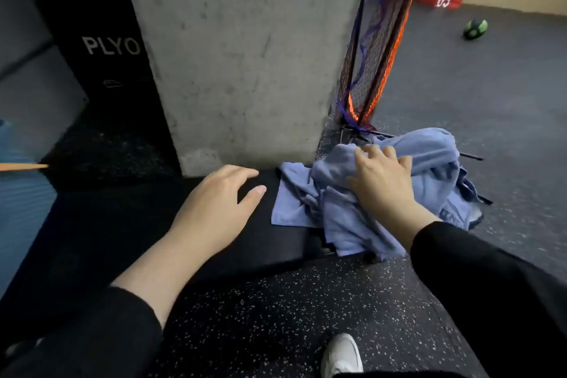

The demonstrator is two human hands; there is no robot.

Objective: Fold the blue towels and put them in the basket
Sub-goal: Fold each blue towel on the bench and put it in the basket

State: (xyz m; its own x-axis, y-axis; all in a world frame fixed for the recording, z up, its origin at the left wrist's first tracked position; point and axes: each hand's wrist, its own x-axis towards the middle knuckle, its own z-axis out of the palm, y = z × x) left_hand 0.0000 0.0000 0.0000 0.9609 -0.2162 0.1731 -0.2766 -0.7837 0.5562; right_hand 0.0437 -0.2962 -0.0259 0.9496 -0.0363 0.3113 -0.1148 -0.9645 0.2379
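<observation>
Speckled dark floor (276, 316) underfoot. Grey concrete pillar (245, 49) rising at centre. Black box (107, 49) marked PLYO to its left. Black mat (153, 224) laid at the pillar's foot. Netted frame (377, 40) leaning at the pillar's right corner. Blue towels (322, 212) heaped and crumpled at the mat's right end, spilling onto the floor. Left hand (214, 202) above the mat, fingers spread and relaxed, holding nothing. Right hand (383, 178) laid on the heap, fingers bent into the cloth. White shoe (342, 356) below. Green ball (475, 29) far right.
</observation>
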